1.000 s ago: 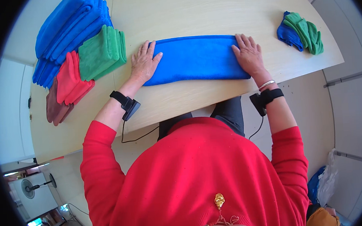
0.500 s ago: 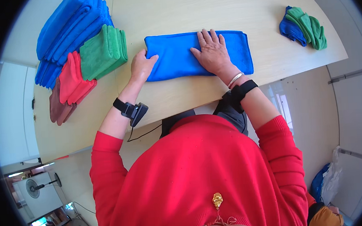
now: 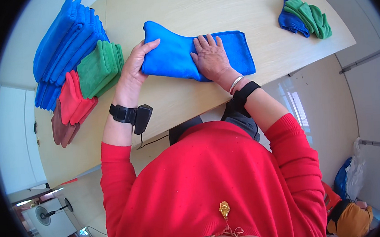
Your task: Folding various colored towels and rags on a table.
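Observation:
A folded blue towel lies lengthwise before me on the wooden table. Its left end is lifted off the surface, gripped by my left hand with the thumb on top and the other fingers hidden beneath the cloth. My right hand presses flat on the towel near its middle, fingers stretched out. The right part of the towel stays flat on the table under and beyond that palm.
At the left stand folded blue towels, green towels, red towels and brown towels. A crumpled green cloth lies with a blue cloth at the far right of the table. The table's near edge runs below my wrists.
My left hand has taken up the towel's left end and raised it, bending the cloth upward. My right hand remains flat on the towel. The whole view has shifted slightly.

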A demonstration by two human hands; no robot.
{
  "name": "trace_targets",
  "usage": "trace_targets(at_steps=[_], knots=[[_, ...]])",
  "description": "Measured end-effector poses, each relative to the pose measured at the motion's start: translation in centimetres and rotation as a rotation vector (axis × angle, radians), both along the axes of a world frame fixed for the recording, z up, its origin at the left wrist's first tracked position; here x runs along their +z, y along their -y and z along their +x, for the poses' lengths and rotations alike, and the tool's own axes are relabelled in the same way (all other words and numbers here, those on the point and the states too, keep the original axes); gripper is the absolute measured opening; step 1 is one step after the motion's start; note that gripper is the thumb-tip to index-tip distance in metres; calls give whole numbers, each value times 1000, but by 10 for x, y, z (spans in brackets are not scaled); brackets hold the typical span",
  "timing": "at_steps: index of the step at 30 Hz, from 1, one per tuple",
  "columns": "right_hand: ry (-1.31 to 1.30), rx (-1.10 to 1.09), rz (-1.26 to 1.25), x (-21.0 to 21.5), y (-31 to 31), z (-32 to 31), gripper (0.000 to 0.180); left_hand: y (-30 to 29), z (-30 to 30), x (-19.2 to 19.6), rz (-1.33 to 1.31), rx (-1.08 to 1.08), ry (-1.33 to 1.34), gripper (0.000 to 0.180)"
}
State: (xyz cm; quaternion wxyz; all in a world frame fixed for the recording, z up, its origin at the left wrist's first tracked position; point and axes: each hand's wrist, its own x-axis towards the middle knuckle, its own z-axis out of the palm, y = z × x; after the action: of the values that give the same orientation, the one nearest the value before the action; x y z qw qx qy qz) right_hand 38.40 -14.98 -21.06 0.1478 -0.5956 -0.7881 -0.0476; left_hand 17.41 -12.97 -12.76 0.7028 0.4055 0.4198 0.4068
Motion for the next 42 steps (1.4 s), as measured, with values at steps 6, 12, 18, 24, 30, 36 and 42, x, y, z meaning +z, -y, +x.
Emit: trace_targets(at_steps=[6,12,18,24,30,36,42], knots=[[-249,-15,-142,16,21,8,47,-7,18,5,35,23,-44,42],[-95,89,-16,1,52,2,45,-14,10,-2,13,9,-27,39],[44,81,33,-3,60,-16,47,0,47,17,117,-43,-105,41],[-135,51,60,6,55,7,46,-10,91,16,137,-134,-167,41],[-16,121,-194,13,84,10,49,-19,136,3,169,-229,-387,36],[-186,247,-127,20,121,30,53,-15,178,-16,247,-331,-695,34],[-259,376,-326,31,121,45,54,-6,194,-20,225,-485,-915,34]])
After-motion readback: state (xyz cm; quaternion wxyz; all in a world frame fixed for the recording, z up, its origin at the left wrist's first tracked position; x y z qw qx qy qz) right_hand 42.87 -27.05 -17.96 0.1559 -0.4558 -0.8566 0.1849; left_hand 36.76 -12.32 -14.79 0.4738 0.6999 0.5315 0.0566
